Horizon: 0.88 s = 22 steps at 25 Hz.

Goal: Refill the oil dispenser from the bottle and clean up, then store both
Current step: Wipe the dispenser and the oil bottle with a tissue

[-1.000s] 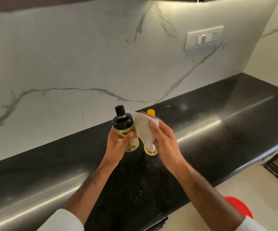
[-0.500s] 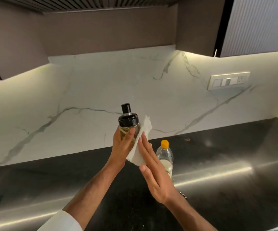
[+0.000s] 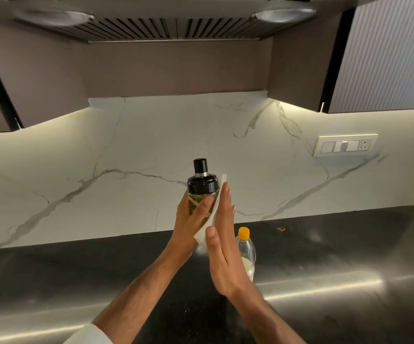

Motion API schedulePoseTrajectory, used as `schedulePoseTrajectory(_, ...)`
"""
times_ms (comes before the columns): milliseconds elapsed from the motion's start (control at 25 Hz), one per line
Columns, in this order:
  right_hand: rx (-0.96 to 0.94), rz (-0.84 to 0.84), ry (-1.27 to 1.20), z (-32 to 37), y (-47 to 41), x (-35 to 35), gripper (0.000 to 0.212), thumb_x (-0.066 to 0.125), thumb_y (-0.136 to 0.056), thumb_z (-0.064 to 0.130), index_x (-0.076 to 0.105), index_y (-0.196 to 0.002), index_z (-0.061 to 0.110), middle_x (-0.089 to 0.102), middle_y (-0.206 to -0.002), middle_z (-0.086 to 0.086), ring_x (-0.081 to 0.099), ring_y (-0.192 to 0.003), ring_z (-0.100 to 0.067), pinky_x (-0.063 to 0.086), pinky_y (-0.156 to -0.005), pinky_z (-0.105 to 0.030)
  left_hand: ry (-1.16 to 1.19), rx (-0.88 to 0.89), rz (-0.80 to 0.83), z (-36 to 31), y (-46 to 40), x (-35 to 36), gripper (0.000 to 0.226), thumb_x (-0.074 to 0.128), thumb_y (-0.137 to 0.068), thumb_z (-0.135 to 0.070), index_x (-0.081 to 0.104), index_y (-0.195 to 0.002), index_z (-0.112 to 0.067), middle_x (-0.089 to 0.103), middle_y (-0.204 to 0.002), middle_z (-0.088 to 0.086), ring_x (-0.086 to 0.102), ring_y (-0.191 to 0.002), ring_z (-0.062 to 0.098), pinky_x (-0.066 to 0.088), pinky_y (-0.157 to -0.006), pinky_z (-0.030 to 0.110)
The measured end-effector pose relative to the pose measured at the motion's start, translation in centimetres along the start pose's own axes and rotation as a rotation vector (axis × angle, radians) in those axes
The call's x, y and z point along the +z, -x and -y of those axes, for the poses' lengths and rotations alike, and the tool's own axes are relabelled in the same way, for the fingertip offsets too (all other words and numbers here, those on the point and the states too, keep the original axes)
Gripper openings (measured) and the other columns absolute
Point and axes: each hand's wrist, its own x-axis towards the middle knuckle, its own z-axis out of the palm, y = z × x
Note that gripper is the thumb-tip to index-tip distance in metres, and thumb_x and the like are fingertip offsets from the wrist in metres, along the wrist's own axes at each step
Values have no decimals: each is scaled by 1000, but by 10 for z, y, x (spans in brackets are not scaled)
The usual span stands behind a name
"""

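The glass oil dispenser has a black cap and yellow oil inside. My left hand grips it around the body and holds it upright above the counter. My right hand presses a white paper towel flat against the dispenser's right side, fingers straight. Behind my right hand stands a clear plastic oil bottle with a yellow cap, upright on the black counter; its lower part is hidden by my wrist.
A white marble backsplash runs behind the counter, with a switch panel at right. A chimney hood and brown wall cabinets hang overhead. A small orange speck lies on the counter near the wall.
The view has tilted upward, bringing the hood and cabinets into sight. My left hand lifted the dispenser higher, and my right hand flattened the towel against its side.
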Motion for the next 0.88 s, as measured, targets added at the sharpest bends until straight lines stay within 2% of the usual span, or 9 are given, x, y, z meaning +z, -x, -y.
schedulePoseTrajectory(160, -235, 40, 206, 17, -35, -20, 93, 16, -98, 70, -11, -161, 7, -16, -171, -2, -8, -158, -24, 11, -124, -64, 25, 5, 9, -4, -2, 1, 96, 72, -75, -72, 49, -142, -8, 69, -126, 7, 65, -122, 26, 56, -91, 32)
schedulePoseTrajectory(240, -284, 63, 283, 21, -39, -22, 96, 17, -98, 70, -9, -159, 0, -19, -170, -9, -8, -158, -30, 18, -123, -62, 16, 14, -8, -7, -5, 1, 93, 71, -75, -74, 52, -141, -12, 69, -124, 9, 66, -119, 27, 57, -91, 36)
schedulePoseTrajectory(320, -301, 97, 361, 14, -27, -19, 97, 15, -99, 71, -6, -159, -2, -20, -169, -12, -9, -158, -32, 18, -124, -61, 1, 28, -32, -11, -11, -1, 84, 71, -74, -75, 60, -132, -16, 72, -113, 10, 70, -105, 29, 58, -82, 38)
schedulePoseTrajectory(440, -269, 132, 412, -5, 3, -10, 95, 12, -99, 71, -8, -159, 0, -22, -168, -10, -11, -157, -31, 10, -124, -63, 6, 11, -70, -17, -16, -6, 89, 72, -62, -83, 63, -120, -17, 76, -103, 2, 74, -95, 21, 58, -76, 28)
schedulePoseTrajectory(560, -142, 123, 262, -1, -3, -8, 93, 12, -95, 77, -19, -160, 18, -21, -169, 5, -13, -157, -17, 1, -125, -62, -4, 14, -10, -12, -14, -9, 92, 70, -69, -80, 58, -131, -12, 73, -114, 7, 72, -106, 26, 57, -82, 29)
schedulePoseTrajectory(640, -94, 93, 131, 11, -26, -12, 93, 16, -92, 80, -18, -161, 27, -14, -170, 14, -9, -157, -8, 4, -125, -62, 2, 13, 32, -10, -13, -8, 93, 70, -74, -75, 54, -137, -10, 70, -121, 13, 69, -113, 29, 57, -87, 32)
schedulePoseTrajectory(720, -137, 74, 138, 22, -46, -16, 95, 18, -93, 79, -15, -162, 23, -11, -171, 11, -3, -158, -11, 14, -124, -63, 18, 35, 24, -14, -14, -7, 95, 72, -71, -76, 54, -136, -9, 71, -119, 11, 69, -113, 27, 57, -85, 32)
schedulePoseTrajectory(800, -220, 78, 252, 26, -49, -15, 99, 17, -94, 77, -15, -161, 11, -16, -171, 1, -5, -159, -20, 17, -124, -62, 10, 56, 15, -16, -16, -8, 83, 73, -71, -75, 61, -125, -13, 74, -101, 0, 72, -96, 18, 57, -77, 28)
schedulePoseTrajectory(880, -304, 107, 405, 22, -33, -8, 99, 12, -96, 74, -10, -159, 0, -21, -169, -11, -10, -158, -30, 14, -125, -61, 19, 60, 12, -19, -20, -11, 48, 73, -77, -64, 70, -111, -30, 74, -88, -9, 72, -81, 8, 57, -70, 24)
